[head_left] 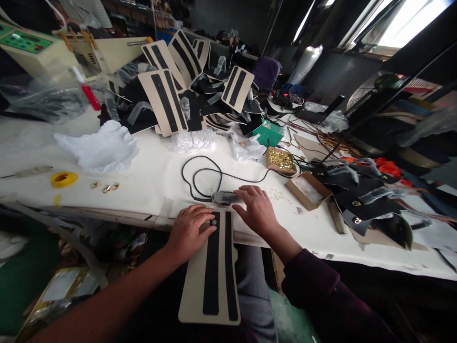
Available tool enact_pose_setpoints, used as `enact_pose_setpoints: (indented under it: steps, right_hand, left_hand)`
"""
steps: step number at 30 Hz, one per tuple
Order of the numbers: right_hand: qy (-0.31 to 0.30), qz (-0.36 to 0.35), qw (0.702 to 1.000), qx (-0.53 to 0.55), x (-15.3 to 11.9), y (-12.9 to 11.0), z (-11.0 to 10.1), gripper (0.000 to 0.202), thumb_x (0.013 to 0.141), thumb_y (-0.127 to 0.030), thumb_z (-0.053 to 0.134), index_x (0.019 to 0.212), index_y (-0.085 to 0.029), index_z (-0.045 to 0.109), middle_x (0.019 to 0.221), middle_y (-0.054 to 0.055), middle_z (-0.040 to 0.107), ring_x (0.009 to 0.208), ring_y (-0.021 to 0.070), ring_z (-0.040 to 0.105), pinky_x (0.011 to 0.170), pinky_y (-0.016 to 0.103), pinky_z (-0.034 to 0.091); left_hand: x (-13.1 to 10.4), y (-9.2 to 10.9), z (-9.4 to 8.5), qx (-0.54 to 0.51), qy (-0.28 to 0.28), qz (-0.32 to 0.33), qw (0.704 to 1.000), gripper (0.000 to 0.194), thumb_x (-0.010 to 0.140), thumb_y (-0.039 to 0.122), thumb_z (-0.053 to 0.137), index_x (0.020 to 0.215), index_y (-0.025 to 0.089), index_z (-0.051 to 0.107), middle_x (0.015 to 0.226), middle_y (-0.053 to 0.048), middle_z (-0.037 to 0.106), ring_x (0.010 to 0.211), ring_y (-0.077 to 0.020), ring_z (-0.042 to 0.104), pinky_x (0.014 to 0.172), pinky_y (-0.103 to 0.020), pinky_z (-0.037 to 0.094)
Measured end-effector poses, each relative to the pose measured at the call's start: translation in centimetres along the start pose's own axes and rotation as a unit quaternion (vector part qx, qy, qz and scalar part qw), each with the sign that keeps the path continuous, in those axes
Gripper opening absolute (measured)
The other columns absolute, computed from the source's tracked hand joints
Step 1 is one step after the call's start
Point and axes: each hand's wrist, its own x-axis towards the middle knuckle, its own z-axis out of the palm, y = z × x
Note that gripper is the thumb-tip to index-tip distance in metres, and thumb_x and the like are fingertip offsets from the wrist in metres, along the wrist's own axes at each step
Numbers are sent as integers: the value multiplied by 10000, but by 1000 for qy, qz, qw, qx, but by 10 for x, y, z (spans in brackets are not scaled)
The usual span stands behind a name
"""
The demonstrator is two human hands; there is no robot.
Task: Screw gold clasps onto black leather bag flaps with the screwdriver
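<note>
Left hand (191, 231) lies flat with fingers spread on the top end of the striped card (211, 271), which hangs off the desk (150, 176) edge over the lap. Right hand (257, 209) has its fingers curled loosely over the corded tool (224, 196), not gripping hard as far as I can tell. I'd press that card down firmly near the little brass stud (213, 222) so nothing slips.

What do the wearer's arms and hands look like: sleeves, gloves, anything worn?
Both hands bare: no gloves, rings or watch visible. Left hand has a bare forearm with no sleeve in view. Right hand comes out of a dark maroon long sleeve ending short of the wrist.
</note>
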Motion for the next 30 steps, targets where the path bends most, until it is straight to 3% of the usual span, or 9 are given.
enact_pose_setpoints:
  steps: [6, 10, 12, 15, 17, 19, 21, 26, 30]
  right_hand:
    - [-94, -32, 993, -60, 19, 16, 6, 374, 970, -255, 673, 1340, -209, 639, 1225, 137, 698, 1138, 304, 620, 986, 421, 420]
    - [-24, 50, 984, 170, 21, 13, -17, 314, 996, -313, 603, 1280, -183, 642, 1167, 132, 691, 1021, 267, 635, 900, 385, 474]
    - [22, 103, 924, 367, 19, 5, -34, 293, 999, -421, 583, 1173, -198, 660, 1046, 94, 696, 903, 235, 634, 811, 362, 506]
    - [89, 149, 750, 639, 20, -20, -50, 304, 914, -506, 653, 1019, -220, 654, 938, 53, 674, 835, 213, 639, 755, 353, 541]
    - [139, 171, 640, 736, 21, -41, -51, 319, 840, -492, 722, 998, -225, 649, 877, 21, 635, 767, 181, 624, 715, 330, 548]
    - [174, 191, 597, 760, 21, -62, -44, 337, 813, -493, 771, 971, -223, 645, 764, -26, 563, 625, 131, 550, 607, 283, 510]
    - [187, 190, 617, 740, 19, -77, -33, 343, 810, -492, 811, 921, -216, 639, 661, -62, 497, 529, 104, 474, 510, 251, 441]
    - [169, 156, 725, 649, 11, -89, -10, 407, 771, -539, 856, 836, -193, 652, 601, -41, 544, 550, 133, 529, 500, 267, 461]
    - [162, 143, 761, 612, 10, -88, -2, 411, 765, -549, 859, 823, -188, 670, 648, -9, 598, 602, 151, 562, 540, 280, 484]
  left_hand:
    - [0, 2, -2, -3, -4, -8, 1000, 203, 892, 226, 779, 1093, 243, 753, 1258, -62, 772, 1234, -311, 638, 1025, -523, 507]
    - [-1, 1, -2, -13, -2, -12, 1000, 193, 894, 227, 777, 1084, 245, 754, 1254, -60, 774, 1237, -311, 640, 1025, -531, 514]
    - [-1, 0, -1, -14, 2, -10, 1000, 195, 892, 228, 781, 1084, 249, 752, 1257, -57, 774, 1242, -311, 636, 1022, -531, 515]
    - [-1, -1, 1, -12, 7, -7, 1000, 199, 891, 229, 784, 1085, 253, 750, 1259, -57, 773, 1240, -309, 638, 1021, -529, 517]
    - [-1, -1, 0, -11, 5, -7, 1000, 204, 888, 223, 788, 1086, 250, 748, 1257, -56, 774, 1236, -309, 641, 1018, -525, 518]
    - [-1, 1, -1, -11, 2, -6, 1000, 208, 885, 222, 796, 1086, 246, 746, 1256, -56, 776, 1235, -311, 643, 1021, -523, 515]
    - [0, 2, -2, -10, 1, -6, 1000, 208, 883, 229, 804, 1083, 243, 744, 1254, -54, 777, 1239, -311, 642, 1031, -524, 510]
    - [0, 3, -3, -10, 4, -7, 1000, 217, 877, 233, 816, 1080, 236, 740, 1257, -40, 773, 1247, -289, 638, 1048, -505, 507]
    - [-1, 2, -2, -16, 3, -7, 1000, 222, 873, 242, 818, 1081, 244, 740, 1250, -44, 773, 1245, -287, 641, 1047, -499, 511]
